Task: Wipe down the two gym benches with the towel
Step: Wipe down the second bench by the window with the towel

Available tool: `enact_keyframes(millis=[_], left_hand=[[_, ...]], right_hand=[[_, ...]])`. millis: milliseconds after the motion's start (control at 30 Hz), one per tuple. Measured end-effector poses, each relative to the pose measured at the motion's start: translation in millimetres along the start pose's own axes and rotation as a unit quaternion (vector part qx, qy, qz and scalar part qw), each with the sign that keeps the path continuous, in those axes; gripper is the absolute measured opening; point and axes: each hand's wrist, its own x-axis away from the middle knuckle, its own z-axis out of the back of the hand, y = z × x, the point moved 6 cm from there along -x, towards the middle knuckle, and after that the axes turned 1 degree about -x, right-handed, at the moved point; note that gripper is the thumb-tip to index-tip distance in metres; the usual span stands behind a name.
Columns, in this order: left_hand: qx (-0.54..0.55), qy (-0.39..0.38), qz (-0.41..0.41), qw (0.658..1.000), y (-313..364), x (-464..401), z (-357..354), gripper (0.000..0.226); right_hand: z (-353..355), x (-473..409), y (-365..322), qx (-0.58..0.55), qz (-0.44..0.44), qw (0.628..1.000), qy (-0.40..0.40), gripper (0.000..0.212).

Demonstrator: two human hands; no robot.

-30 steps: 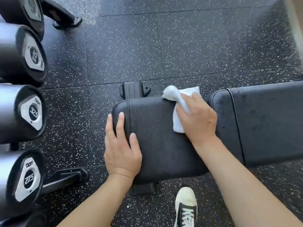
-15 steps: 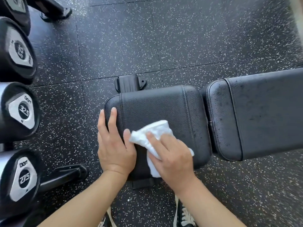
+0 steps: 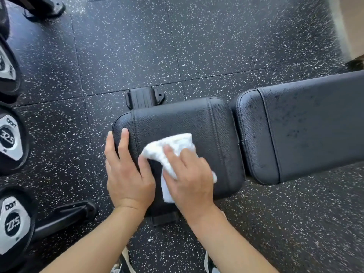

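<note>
Two bare forearms enter from six o'clock, above the toes of two dark shoes [image 3: 126, 265] at the bottom edge. Left hand [image 3: 128, 174]: fingers straight and relaxed, palm flat on the nine-o'clock end of the seat pad [image 3: 177, 119], fingertips over its rounded edge, grasping nothing. Right hand [image 3: 189, 180]: pressed on the white towel [image 3: 173, 146], fingers spread over the cloth and bearing it against the pad; the towel is bunched, its free end projecting toward eleven o'clock, just beside the left thumb. Seat pad: black textured upholstery, at centre. Back pad [image 3: 305, 127]: same bench, at three o'clock, separated from the seat pad by a narrow gap and marked with dark speckles. Bench foot [image 3: 143, 98]: black, at twelve o'clock of the seat pad. Dumbbell ends [image 3: 10, 137]: along the nine-o'clock edge, two labelled 32.5 and 27.5. Floor [image 3: 197, 46]: black rubber tiles with white flecks.
</note>
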Motion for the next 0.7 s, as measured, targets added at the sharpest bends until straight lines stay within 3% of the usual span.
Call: enact_keyframes(millis=[100,200,333,500,600,700], left_hand=[[-0.003,0.0,0.01,1.0,2,0,1,0.067],[-0.001,0.004,0.008,1.0,2,1,0,0.066],[-0.004,0.01,0.01,1.0,-2,0,-1,0.066],[-0.006,0.008,0.01,1.0,1,0,1,0.066],[0.0,0.004,0.014,1.0,1,0,2,0.066],[0.006,-0.004,0.015,1.0,4,1,4,0.067]], right_hand=[[18,73,16,-0.013,0.051,0.997,-0.056,0.034],[42,83,55,0.023,0.082,0.995,-0.05,0.039],[38,6,77,0.072,0.021,0.997,0.022,0.033],[-5,-104,25,0.052,-0.062,0.996,0.035,0.031],[-13,-79,-9,0.038,-0.006,0.999,0.008,0.034],[10,-1,4,0.003,0.072,0.997,-0.037,0.036]])
